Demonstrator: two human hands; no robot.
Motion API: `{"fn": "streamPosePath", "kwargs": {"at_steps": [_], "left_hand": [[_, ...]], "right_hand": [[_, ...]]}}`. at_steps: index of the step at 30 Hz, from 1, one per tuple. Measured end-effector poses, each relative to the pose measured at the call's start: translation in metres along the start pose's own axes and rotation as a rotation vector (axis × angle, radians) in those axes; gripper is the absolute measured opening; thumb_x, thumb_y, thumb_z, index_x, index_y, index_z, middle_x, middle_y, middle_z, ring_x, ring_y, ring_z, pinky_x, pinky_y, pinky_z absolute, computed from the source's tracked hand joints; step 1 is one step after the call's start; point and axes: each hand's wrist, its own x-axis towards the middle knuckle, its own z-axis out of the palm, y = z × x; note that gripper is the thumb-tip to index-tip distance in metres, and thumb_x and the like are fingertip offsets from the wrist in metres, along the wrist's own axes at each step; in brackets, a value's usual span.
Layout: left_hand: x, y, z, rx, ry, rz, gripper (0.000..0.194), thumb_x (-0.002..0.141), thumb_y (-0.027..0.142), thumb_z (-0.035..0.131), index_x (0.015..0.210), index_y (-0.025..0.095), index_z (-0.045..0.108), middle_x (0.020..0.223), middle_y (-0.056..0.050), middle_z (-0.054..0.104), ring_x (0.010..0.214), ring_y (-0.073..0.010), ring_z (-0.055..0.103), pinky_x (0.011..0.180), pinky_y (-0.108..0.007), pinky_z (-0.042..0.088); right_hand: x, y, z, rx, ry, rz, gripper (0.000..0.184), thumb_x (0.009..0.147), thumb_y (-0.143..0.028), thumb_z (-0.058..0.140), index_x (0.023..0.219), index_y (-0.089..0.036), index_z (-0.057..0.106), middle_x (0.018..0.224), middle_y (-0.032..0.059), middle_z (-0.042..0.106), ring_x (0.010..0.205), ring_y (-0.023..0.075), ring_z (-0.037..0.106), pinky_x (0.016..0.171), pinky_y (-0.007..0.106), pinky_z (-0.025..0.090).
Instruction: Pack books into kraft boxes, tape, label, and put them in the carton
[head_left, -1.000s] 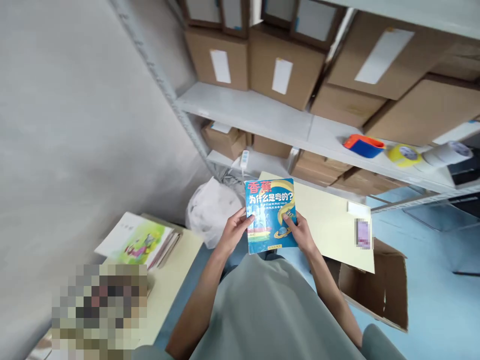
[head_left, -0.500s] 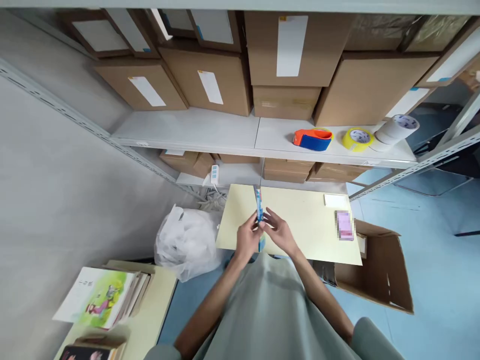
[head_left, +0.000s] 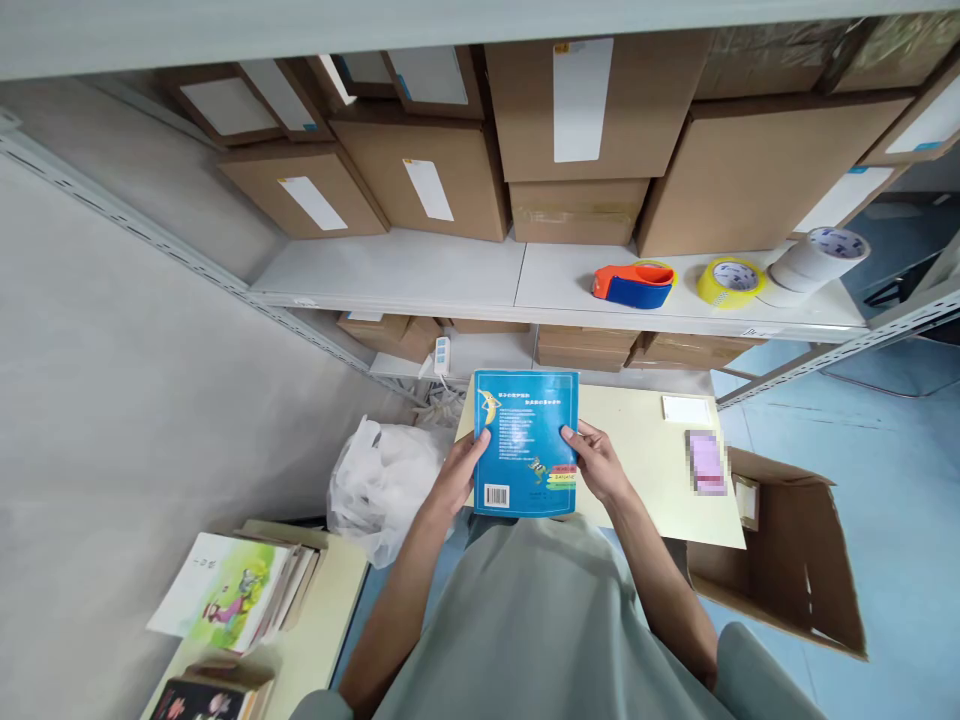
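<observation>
A blue book [head_left: 525, 440] is held up in front of me above the pale yellow table. The side facing me carries lines of white text, a cartoon banana at the upper left and a barcode at the lower left. My left hand [head_left: 459, 470] grips its left edge, thumb on the cover and fingers behind, mostly hidden. On the right edge my right hand [head_left: 600, 465] pinches it the same way. The book covers part of the table [head_left: 637, 430].
Cardboard boxes [head_left: 420, 180] fill the shelf ahead, with an orange and blue tape dispenser [head_left: 636, 285] and tape rolls [head_left: 729, 282] in front. A white plastic bag [head_left: 390, 480] lies left. An open carton [head_left: 780, 560] stands right. Picture books [head_left: 232, 595] are stacked lower left.
Half a second ago the book was edge-on between my fingers; now its blue cover faces me. My hands have moved apart to its two sides. The view has shifted slightly.
</observation>
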Motion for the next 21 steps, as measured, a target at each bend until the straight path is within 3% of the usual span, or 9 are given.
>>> {"fn": "streamPosePath", "kwargs": {"at_steps": [3,10,13,17,21], "left_hand": [[-0.010,0.017,-0.001,-0.047,-0.111,-0.014,0.075,0.077,0.071,0.094,0.126,0.016,0.082,0.118,-0.017,0.085,0.114,-0.0403,0.081,0.101,-0.051,0.066],[-0.013,0.029,0.011,-0.071,-0.122,0.014,0.062,0.080,0.061,0.095,0.125,0.019,0.084,0.119,-0.013,0.085,0.107,-0.0337,0.081,0.096,-0.044,0.064],[-0.005,0.024,0.012,-0.062,-0.084,0.030,0.056,0.083,0.062,0.093,0.118,0.020,0.084,0.113,-0.010,0.085,0.100,-0.0289,0.080,0.092,-0.040,0.063],[0.016,0.006,0.014,0.016,0.042,0.114,0.053,0.081,0.066,0.091,0.103,0.019,0.081,0.098,-0.006,0.081,0.092,-0.0240,0.076,0.088,-0.034,0.060],[0.033,-0.018,0.027,0.209,0.121,0.209,0.048,0.086,0.067,0.084,0.093,0.020,0.078,0.083,-0.004,0.077,0.088,-0.0262,0.074,0.083,-0.035,0.060]], "right_hand": [[0.005,-0.006,-0.003,-0.016,0.030,-0.010,0.065,0.081,-0.078,0.087,0.115,-0.023,0.085,0.096,0.0067,0.086,0.081,0.0281,0.079,0.078,0.041,0.066],[0.014,0.000,-0.012,-0.088,0.077,-0.044,0.065,0.086,-0.079,0.081,0.115,-0.021,0.083,0.092,0.0049,0.084,0.076,0.0258,0.078,0.074,0.038,0.065],[0.022,0.011,-0.018,-0.256,0.175,-0.107,0.065,0.091,-0.081,0.074,0.113,-0.020,0.082,0.089,0.0060,0.084,0.082,0.0278,0.079,0.075,0.038,0.065],[0.035,0.031,-0.020,-0.474,0.340,-0.151,0.074,0.086,-0.086,0.072,0.120,-0.021,0.080,0.112,0.0148,0.087,0.104,0.0350,0.083,0.093,0.049,0.068],[0.034,0.048,0.004,-0.512,0.207,-0.105,0.074,0.089,-0.084,0.069,0.127,-0.022,0.079,0.124,0.0179,0.085,0.113,0.0368,0.084,0.099,0.052,0.068]]}}
